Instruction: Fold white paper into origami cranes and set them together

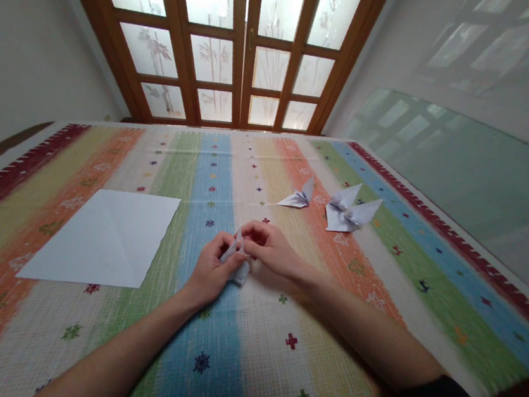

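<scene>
Both hands meet over the middle of the striped tablecloth (246, 362). My left hand (211, 272) is closed round a small folded piece of white paper (238, 265), holding it from the left and below. My right hand (271, 247) pinches the top of that same paper with fingertips pressed together. Most of the paper is hidden between the fingers.
A flat white sheet (104, 237) with a diagonal crease lies to the left. Two finished folded paper figures rest further back right: a small one (299, 198) and a larger one (349, 211). Wooden-framed glass doors (243, 49) stand beyond the table's far edge.
</scene>
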A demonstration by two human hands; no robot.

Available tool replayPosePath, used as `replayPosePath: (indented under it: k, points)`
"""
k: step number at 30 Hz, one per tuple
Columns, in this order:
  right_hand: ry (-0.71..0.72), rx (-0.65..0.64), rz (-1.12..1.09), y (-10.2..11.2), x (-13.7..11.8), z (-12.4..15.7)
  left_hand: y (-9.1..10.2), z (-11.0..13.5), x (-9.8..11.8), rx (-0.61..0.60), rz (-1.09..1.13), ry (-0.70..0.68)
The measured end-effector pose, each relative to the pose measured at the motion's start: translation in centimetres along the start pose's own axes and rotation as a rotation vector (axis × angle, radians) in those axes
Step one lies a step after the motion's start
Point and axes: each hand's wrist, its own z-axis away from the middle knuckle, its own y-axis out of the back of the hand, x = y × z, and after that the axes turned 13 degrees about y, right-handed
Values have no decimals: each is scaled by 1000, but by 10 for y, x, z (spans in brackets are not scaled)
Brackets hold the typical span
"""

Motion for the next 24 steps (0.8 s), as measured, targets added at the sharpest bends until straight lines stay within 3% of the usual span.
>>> replayPosePath:
  k: [5, 10, 12, 17, 24]
  points:
    - [65, 79, 93, -4, 2, 2, -2, -1, -1, 128, 34, -32]
    - [23, 268, 238, -4, 3, 3, 2, 1, 3, 418, -262, -310]
    - [9, 347, 277, -3, 3, 2, 3, 3, 4, 467, -341, -417]
    - [39, 496, 314, 1, 4, 0, 2, 5, 5, 368, -420, -476]
    - [36, 588, 289, 10, 7, -5, 2, 2, 4, 241, -474, -275]
